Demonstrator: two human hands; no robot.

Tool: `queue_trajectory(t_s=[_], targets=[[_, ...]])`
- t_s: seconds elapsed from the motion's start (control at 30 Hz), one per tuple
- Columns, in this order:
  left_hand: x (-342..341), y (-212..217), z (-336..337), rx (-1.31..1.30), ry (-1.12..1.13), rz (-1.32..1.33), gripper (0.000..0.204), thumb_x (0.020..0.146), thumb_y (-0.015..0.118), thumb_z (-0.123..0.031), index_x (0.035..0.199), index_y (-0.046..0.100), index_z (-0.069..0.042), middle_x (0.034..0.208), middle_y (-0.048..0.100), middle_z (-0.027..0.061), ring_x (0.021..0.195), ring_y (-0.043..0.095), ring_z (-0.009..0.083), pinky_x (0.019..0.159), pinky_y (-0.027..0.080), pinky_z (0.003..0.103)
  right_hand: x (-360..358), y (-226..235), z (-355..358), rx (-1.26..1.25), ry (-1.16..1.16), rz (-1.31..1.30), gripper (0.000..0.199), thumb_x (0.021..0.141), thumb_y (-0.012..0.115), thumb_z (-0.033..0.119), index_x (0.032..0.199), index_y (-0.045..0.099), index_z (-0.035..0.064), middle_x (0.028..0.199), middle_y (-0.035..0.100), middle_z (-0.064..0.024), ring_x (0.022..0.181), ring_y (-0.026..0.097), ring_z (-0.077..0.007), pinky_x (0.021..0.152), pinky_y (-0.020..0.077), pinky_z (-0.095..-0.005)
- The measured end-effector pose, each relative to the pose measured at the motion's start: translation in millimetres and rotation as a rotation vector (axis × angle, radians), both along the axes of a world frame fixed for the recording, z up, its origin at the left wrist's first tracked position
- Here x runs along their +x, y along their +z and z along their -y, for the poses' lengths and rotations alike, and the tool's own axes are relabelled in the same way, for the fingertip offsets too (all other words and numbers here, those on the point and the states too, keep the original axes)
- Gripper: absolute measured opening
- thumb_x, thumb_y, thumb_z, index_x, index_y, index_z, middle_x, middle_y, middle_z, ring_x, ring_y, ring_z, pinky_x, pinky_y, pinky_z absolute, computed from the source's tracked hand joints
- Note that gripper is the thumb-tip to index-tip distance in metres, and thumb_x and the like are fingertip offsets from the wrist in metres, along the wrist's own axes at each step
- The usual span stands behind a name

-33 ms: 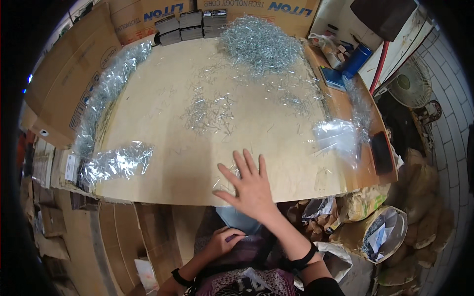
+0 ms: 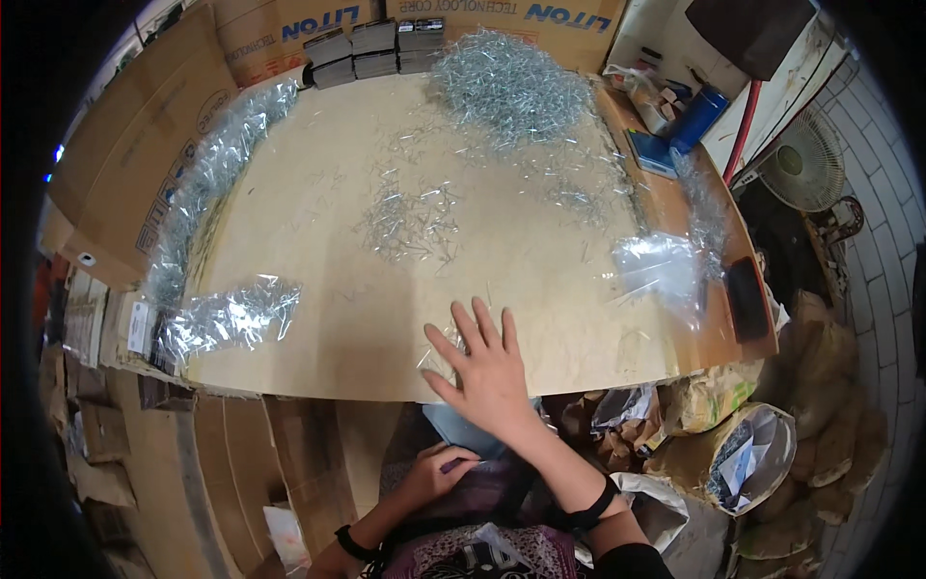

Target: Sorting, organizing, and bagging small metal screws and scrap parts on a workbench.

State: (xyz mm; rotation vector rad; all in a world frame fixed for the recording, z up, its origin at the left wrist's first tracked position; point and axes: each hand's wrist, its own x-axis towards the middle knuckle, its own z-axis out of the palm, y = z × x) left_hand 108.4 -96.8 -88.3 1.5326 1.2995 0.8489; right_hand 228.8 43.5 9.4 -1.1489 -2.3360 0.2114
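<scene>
My right hand (image 2: 490, 376) lies palm down at the table's near edge, fingers spread. Beneath and beside its thumb are a few thin shiny metal pins (image 2: 434, 362). Just below the edge, a grey-blue container (image 2: 463, 429) shows in part. My left hand (image 2: 439, 475) is closed at its lower side and seems to grip it; a small dark purple bit shows between the fingers. Loose pins (image 2: 415, 222) lie scattered mid-table, with a large heap of pins (image 2: 511, 87) at the back.
Clear plastic bags of pins (image 2: 236, 314) line the left side; another plastic bag (image 2: 661, 270) lies at the right. Stacked dark packs (image 2: 374, 53) stand at the back by cardboard boxes (image 2: 145, 164). A phone (image 2: 746, 299) and a blue cylinder (image 2: 699, 118) are at the right, a fan (image 2: 801, 164) beyond.
My right hand has slid slightly toward me and a little to the left across the tabletop. My left hand and the container stay where they were.
</scene>
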Motion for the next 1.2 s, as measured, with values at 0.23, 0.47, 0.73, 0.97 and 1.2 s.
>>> queue_trajectory(t_s=[0.23,0.47,0.73,0.97,1.2], targets=[[0,16,7,0.062,-0.004,0.081,0.015,0.079,0.073,-0.014,0.09,0.068,-0.005,0.087,0.066,0.011,0.081,0.064,0.0255,0.074,0.051,0.034,24,-19,56,0.046,0.052,-0.096,0.04,0.079,0.063,0.02,0.119,0.061,0.0138,0.129,0.053,-0.0143,0.121,0.047,-0.0358,0.1,0.038,-0.0504],[0,17,5,0.02,-0.026,0.046,0.015,0.077,0.075,-0.014,0.087,0.068,-0.005,0.084,0.066,0.0115,0.079,0.063,0.0258,0.072,0.05,0.034,57,-20,51,0.052,0.062,-0.195,0.042,0.078,0.051,0.006,0.119,0.061,0.0081,0.134,0.051,-0.0116,0.124,0.047,-0.0293,0.104,0.036,-0.0479],[-3,-1,9,-0.05,-0.091,-0.048,0.014,0.077,0.075,-0.017,0.085,0.07,-0.008,0.086,0.067,0.0074,0.08,0.059,0.0229,0.074,0.048,0.033,75,-28,55,0.006,0.225,-0.329,0.04,0.068,0.05,-0.001,0.105,0.066,0.0009,0.118,0.063,-0.0121,0.112,0.059,-0.0293,0.099,0.0412,-0.0451],[-3,-6,2,-0.036,-0.092,-0.002,0.016,0.079,0.073,-0.019,0.087,0.068,-0.006,0.086,0.064,0.0113,0.08,0.061,0.0266,0.074,0.05,0.035,46,-5,8,0.05,0.069,-0.137,0.045,0.08,0.053,0.006,0.125,0.052,0.0017,0.135,0.048,-0.0172,0.126,0.044,-0.0323,0.106,0.0312,-0.0489],[0,5,-4,-0.045,-0.05,-0.022,0.014,0.079,0.073,-0.016,0.087,0.069,-0.006,0.085,0.063,0.0114,0.08,0.061,0.0268,0.074,0.05,0.035,90,-24,-111,0.09,-0.379,0.103,0.06,0.091,0.053,0.042,0.135,0.044,0.0026,0.141,0.041,-0.0199,0.133,0.034,-0.0403,0.111,0.0249,-0.049]])
